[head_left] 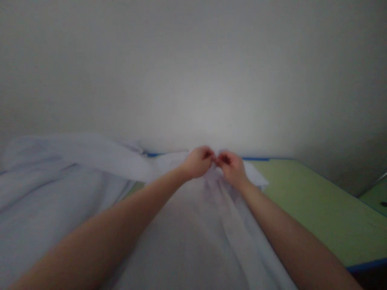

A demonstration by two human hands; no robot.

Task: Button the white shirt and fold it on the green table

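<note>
A long white garment (187, 229), like a shirt or coat, stretches from the near edge up to the wall side of the table. At its far end my left hand (198, 162) and my right hand (233, 169) meet, fingertips almost touching. Both pinch the white cloth around the top of the front opening; a button there, if any, is too blurred to make out. A pointed white flap, perhaps part of the collar or a sleeve, sticks out to the right of my right hand.
More white cloth (60, 197) lies bunched on the left, with a strip running toward my left hand. The green tabletop (320, 209) with blue edging shows at right. A pale wall (193, 72) rises directly behind the table.
</note>
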